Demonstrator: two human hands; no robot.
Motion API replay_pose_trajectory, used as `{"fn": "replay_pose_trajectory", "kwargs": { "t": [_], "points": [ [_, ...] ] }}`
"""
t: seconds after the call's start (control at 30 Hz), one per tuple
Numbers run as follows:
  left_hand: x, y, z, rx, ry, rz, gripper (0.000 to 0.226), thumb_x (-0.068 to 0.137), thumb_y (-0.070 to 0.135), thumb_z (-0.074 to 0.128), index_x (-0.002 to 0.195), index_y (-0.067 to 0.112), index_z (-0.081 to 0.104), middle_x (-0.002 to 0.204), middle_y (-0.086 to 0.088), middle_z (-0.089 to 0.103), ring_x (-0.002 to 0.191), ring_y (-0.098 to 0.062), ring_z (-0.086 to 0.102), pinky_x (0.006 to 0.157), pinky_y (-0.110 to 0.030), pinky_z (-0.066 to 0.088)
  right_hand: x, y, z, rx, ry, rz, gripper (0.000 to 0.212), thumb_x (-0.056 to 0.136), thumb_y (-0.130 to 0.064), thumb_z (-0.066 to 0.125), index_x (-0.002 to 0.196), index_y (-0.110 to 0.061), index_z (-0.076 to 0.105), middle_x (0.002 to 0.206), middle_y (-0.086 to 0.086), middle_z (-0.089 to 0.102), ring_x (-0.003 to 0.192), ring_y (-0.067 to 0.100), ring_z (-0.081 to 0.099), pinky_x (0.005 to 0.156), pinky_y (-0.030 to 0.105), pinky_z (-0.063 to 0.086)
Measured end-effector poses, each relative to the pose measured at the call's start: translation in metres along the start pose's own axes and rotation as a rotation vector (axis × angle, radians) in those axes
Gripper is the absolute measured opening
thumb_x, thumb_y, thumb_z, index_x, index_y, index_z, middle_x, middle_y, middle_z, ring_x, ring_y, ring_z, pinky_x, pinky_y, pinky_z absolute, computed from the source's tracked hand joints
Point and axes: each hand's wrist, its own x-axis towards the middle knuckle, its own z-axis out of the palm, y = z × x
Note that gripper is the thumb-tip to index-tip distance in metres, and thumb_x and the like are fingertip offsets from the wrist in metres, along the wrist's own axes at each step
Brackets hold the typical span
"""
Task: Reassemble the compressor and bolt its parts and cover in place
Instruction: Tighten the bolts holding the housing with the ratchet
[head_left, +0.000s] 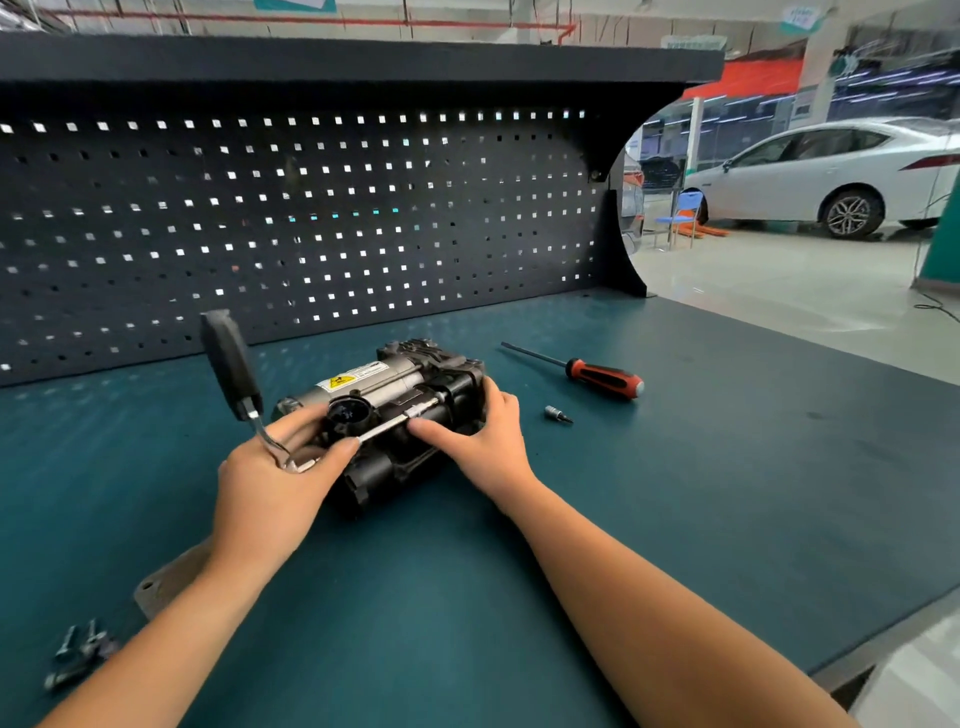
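Gripping a chrome ratchet (231, 364), left hand (270, 488) touches ribbed compressor (410, 382)

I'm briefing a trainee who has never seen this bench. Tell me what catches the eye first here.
The compressor sits at the middle of the teal bench, gripped by the right hand while the left hand holds a ratchet whose black handle sticks up. To its right lies a red-and-black screwdriver; a white car stands beyond the bench.

Your teal bench (675, 493) meets a dark pegboard (311, 234) across the upper left. At upper right, a white car (810, 171) stands on pale floor (779, 296).
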Motion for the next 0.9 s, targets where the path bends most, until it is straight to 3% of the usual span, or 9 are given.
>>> {"fn": "replay_pose_trajectory", "kwargs": {
  "t": [0.23,0.3,0.47,0.57,0.63,0.67,0.73,0.8,0.9],
  "points": [
    [0.003,-0.002,-0.005,0.114,0.005,0.112,0.035,0.075,0.012,0.076,0.088,0.041,0.063,0.067,0.031,0.064,0.074,0.021,0.057,0.074,0.001,0.040,0.008,0.002,-0.007,0.000,0.067,0.033,0.073,0.079,-0.044,0.071,0.140,-0.016,0.043,0.116,-0.006,0.045,0.117,0.016,0.052,0.099,0.025,0.038],
    [0.005,-0.006,-0.005,0.076,0.001,0.096,0.034,0.076,0.009,0.075,0.085,0.040,0.064,0.067,0.033,0.064,0.072,0.018,0.059,0.072,-0.001,0.042,0.010,0.003,-0.006,0.009,0.116,0.044,0.070,0.079,-0.045,0.071,0.138,-0.016,0.047,0.120,-0.004,0.050,0.116,0.016,0.052,0.096,0.023,0.036],
    [0.005,-0.011,0.000,-0.008,0.035,0.089,0.032,0.077,0.004,0.073,0.085,0.033,0.065,0.087,0.013,0.068,0.069,0.012,0.062,0.066,0.000,0.044,0.011,0.001,-0.003,0.056,0.173,0.074,0.069,0.076,-0.043,0.075,0.134,-0.015,0.051,0.122,-0.003,0.055,0.115,0.015,0.054,0.100,0.026,0.039],
    [0.005,-0.009,-0.001,0.088,0.069,0.095,0.017,0.082,0.014,0.070,0.090,0.028,0.063,0.075,0.003,0.066,0.066,-0.001,0.062,0.058,-0.007,0.043,0.009,0.000,-0.005,0.108,0.167,0.098,0.071,0.074,-0.041,0.077,0.135,-0.015,0.051,0.124,-0.002,0.056,0.112,0.015,0.055,0.100,0.028,0.040],
    [0.009,-0.005,-0.005,0.206,0.103,0.155,0.008,0.088,0.030,0.063,0.093,0.029,0.058,0.064,0.002,0.062,0.064,-0.014,0.059,0.060,-0.027,0.043,0.008,-0.002,-0.006,0.108,0.159,0.099,0.071,0.074,-0.041,0.077,0.135,-0.015,0.051,0.125,-0.001,0.056,0.110,0.015,0.056,0.098,0.027,0.040],
    [0.011,-0.004,-0.007,0.258,0.097,0.193,0.012,0.087,0.040,0.056,0.095,0.031,0.055,0.054,0.000,0.059,0.061,-0.015,0.057,0.057,-0.030,0.041,0.008,-0.002,-0.007,0.104,0.155,0.100,0.071,0.074,-0.041,0.077,0.135,-0.015,0.051,0.126,-0.001,0.056,0.110,0.015,0.056,0.098,0.027,0.040],
    [0.013,-0.002,-0.010,0.310,0.053,0.266,0.015,0.086,0.045,0.047,0.097,0.034,0.051,0.043,-0.002,0.053,0.053,-0.010,0.053,0.057,-0.023,0.039,0.008,-0.004,-0.009,0.090,0.145,0.098,0.071,0.074,-0.041,0.077,0.135,-0.016,0.051,0.127,0.000,0.056,0.110,0.015,0.056,0.098,0.026,0.040],
    [0.013,-0.003,-0.014,0.347,0.001,0.378,0.010,0.089,0.038,0.058,0.094,0.035,0.050,0.044,0.001,0.050,0.048,-0.013,0.050,0.056,-0.016,0.038,0.008,-0.004,-0.011,0.074,0.131,0.094,0.070,0.075,-0.041,0.077,0.135,-0.016,0.051,0.128,0.000,0.056,0.111,0.015,0.056,0.098,0.026,0.039],
    [0.007,-0.012,-0.018,0.484,-0.039,0.655,0.020,0.088,0.032,0.063,0.095,0.012,0.062,0.063,0.009,0.059,0.048,-0.012,0.049,0.058,-0.016,0.040,0.008,-0.004,-0.013,0.019,0.106,0.069,0.070,0.077,-0.042,0.074,0.137,-0.015,0.048,0.129,0.001,0.054,0.115,0.016,0.054,0.102,0.028,0.038]
  ]
}}
